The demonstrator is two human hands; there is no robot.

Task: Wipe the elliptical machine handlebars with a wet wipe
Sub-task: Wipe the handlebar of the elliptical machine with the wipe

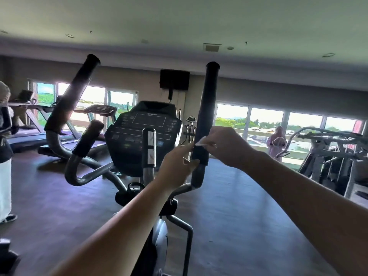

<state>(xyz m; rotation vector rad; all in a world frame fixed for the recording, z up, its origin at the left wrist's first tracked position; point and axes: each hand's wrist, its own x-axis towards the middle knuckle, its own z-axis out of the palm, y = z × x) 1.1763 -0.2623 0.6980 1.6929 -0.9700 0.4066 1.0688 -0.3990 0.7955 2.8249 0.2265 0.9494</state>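
Observation:
The elliptical stands right in front of me, its console (143, 132) at centre. The right handlebar (208, 108) is a tall black padded bar rising to the ceiling line. My right hand (225, 146) is wrapped around its lower part and presses a white wet wipe (201, 143) against the padding. My left hand (177, 166) grips the bottom end of the same bar, just below the wipe. The left handlebar (72, 92) leans away to the upper left, untouched. Two shorter inner grips (87, 138) (149, 148) sit near the console.
Treadmills (59, 124) line the windows at the back left. A weight machine (330, 156) stands at the right. One person (5, 156) stands at the left edge, another (276, 142) by the right windows. Dark wooden floor (239, 206) surrounds the machine.

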